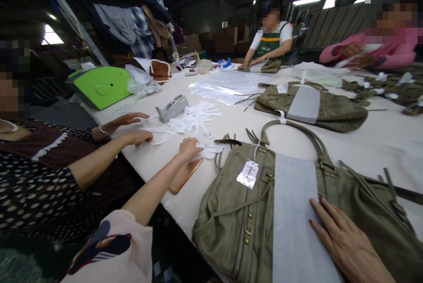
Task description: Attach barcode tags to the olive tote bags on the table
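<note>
An olive-green handbag (231, 212) lies in front of me, with a wide band of white tissue paper (294, 217) across its middle and a white tag (248, 174) hanging from it. My right hand (346, 239) rests flat on the bag and the paper's right edge, its fingers spread. Over to the left, my left hand (190, 148) has its fingers bent and pinched at the end of a white paper strip (211, 152), beside a pile of similar strips (198, 115). The fingertips are partly hidden. A phone (185, 176) lies just below that hand.
A co-worker's hands (140, 137) reach to the strips from the left. Behind the pile stands a grey tape dispenser (173, 108). Another olive handbag (307, 104), plastic sheeting (224, 85) and a green machine (101, 87) are further back. Two people work across the table.
</note>
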`<state>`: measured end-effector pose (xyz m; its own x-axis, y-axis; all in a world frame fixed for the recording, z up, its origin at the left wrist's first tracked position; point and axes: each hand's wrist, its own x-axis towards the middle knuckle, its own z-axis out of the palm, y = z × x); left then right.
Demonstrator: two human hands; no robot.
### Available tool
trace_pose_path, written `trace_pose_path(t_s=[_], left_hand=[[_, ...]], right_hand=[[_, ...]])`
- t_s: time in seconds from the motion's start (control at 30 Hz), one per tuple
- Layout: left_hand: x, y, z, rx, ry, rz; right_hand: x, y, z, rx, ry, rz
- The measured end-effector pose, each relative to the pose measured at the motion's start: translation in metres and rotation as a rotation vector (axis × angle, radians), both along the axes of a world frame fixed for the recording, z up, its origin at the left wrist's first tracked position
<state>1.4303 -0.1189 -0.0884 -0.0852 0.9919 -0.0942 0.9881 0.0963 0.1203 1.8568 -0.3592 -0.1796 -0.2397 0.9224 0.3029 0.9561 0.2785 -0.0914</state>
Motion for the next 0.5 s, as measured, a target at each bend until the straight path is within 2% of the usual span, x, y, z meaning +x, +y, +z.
trace_pose_path(t_s=[0.13,0.23,0.37,0.5], left_hand=[[0.005,0.014,-0.01,-0.107,0.02,0.007],[0.011,0.019,-0.005,-0.138,0.026,-0.001],[0.02,0.024,0.005,-0.072,0.001,-0.082],[0.033,0.034,-0.003,-0.019,-0.085,-0.122]], right_hand=[[0.005,-0.001,-0.005,0.027,-0.023,0.112],[0.006,-0.002,-0.004,0.041,-0.014,0.138],[0.004,0.0,-0.001,0.071,-0.007,0.159],[0.001,0.001,0.001,0.095,-0.027,0.168]])
